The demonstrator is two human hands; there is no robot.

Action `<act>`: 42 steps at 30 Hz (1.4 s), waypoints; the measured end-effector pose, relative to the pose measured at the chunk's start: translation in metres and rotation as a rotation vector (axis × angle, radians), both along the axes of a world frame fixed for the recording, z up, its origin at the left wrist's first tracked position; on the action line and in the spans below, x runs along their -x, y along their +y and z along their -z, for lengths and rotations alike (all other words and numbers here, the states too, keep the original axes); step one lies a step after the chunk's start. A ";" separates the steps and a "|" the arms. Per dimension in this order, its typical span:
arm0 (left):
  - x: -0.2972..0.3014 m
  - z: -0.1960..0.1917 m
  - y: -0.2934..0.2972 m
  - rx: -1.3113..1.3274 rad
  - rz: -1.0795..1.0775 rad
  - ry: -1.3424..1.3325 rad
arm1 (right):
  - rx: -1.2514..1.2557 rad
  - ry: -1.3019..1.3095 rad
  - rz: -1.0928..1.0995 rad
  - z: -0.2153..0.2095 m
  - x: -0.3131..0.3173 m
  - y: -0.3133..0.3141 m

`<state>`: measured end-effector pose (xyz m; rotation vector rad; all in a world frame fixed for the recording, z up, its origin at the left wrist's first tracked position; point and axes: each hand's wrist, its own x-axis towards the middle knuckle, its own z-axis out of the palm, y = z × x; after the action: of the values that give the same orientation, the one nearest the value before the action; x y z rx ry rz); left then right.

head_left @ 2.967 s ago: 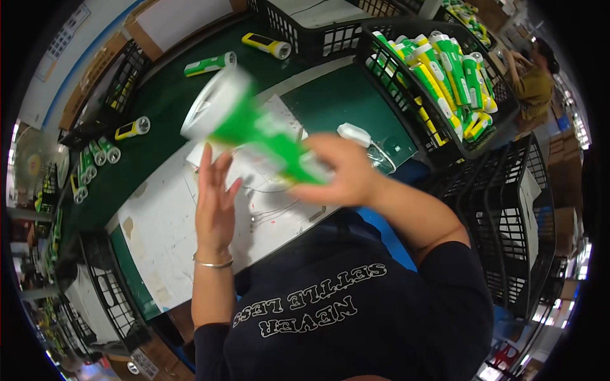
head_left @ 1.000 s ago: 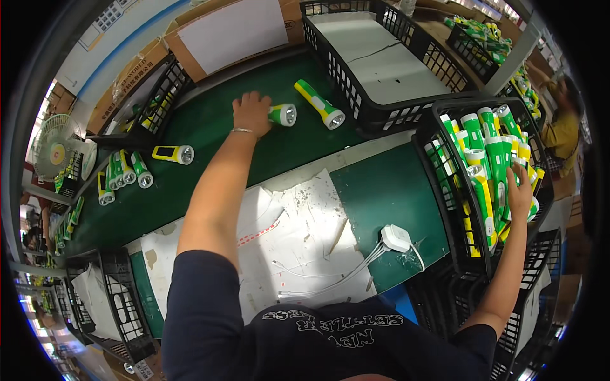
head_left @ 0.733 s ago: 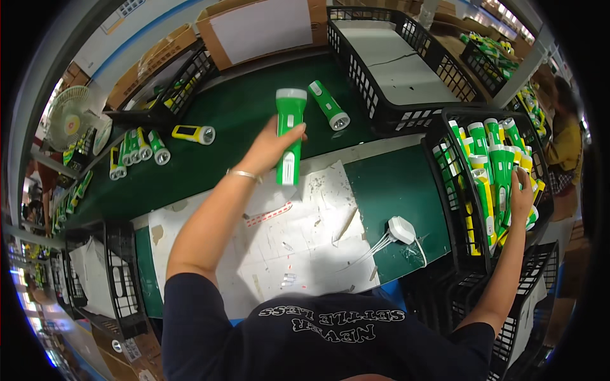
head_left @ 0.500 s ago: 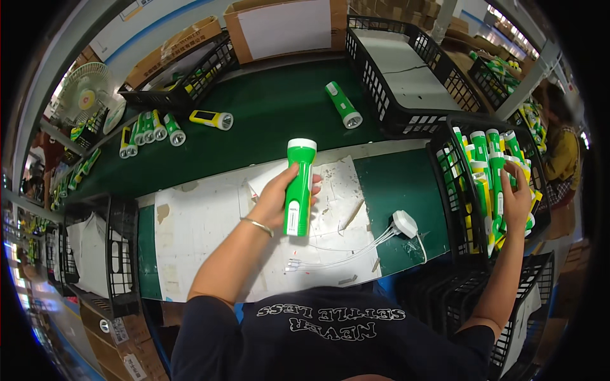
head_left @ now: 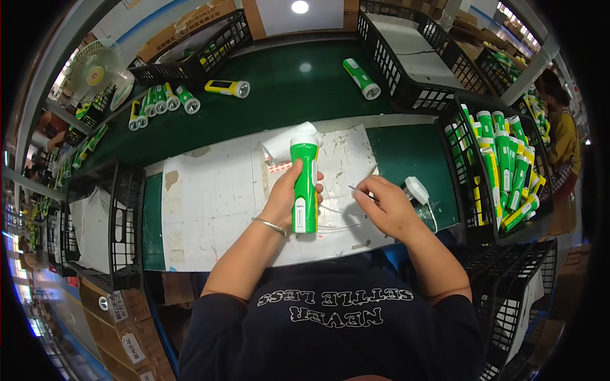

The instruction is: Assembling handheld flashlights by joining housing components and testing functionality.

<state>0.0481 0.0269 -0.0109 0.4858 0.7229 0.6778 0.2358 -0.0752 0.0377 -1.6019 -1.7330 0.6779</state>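
Note:
In my left hand (head_left: 283,197), a green and yellow flashlight (head_left: 305,184) stands with its white head pointing away from me, its switch side up. My fingers wrap round its body. Over the white-covered part of the bench, my right hand (head_left: 389,206) pinches a thin cable end (head_left: 352,187), whose small tip sticks out toward the flashlight without touching it. White cables (head_left: 337,225) run beneath this hand from a white charger (head_left: 416,190) just to its right. A round bright spot (head_left: 300,7) shows on the white board at the back.
At right, a black crate (head_left: 470,184) is full of flashlights. Another black crate (head_left: 406,95) stands behind it. Several flashlights (head_left: 159,100) lie at the far left, with single ones (head_left: 227,87) (head_left: 362,79) farther right. A curled white sheet (head_left: 279,143) lies beyond my left hand. A black crate (head_left: 121,222) stands left.
My right hand has left the flashlight crate, come to the middle of the bench and taken hold of a cable end. A bright spot has appeared on the back board. My left hand keeps the flashlight.

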 end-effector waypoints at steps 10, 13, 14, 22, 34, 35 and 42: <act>0.004 0.013 -0.013 -0.163 0.005 0.006 | -0.314 -0.328 -0.076 0.014 0.035 0.004; 0.002 0.007 -0.017 -0.267 0.003 0.067 | -0.402 -0.401 -0.113 0.017 0.044 0.007; 0.001 0.007 -0.017 -0.367 -0.011 0.114 | -0.426 -0.459 -0.126 0.019 0.045 0.009; 0.009 0.020 -0.020 -0.553 -0.012 0.163 | -0.495 -0.510 -0.298 0.029 0.051 0.007; 0.013 0.016 -0.024 -0.428 0.006 -0.006 | -0.139 0.024 0.011 0.039 0.066 0.021; 0.015 0.017 -0.024 -0.386 0.018 0.001 | -0.190 0.036 -0.007 0.042 0.065 0.020; 0.027 0.008 -0.027 -0.505 0.095 0.274 | -0.082 0.271 0.086 0.041 0.028 0.027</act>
<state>0.0213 -0.0004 -0.0194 1.0857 0.7781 0.7115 0.2079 -0.0480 -0.0036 -1.4465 -1.4685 0.7350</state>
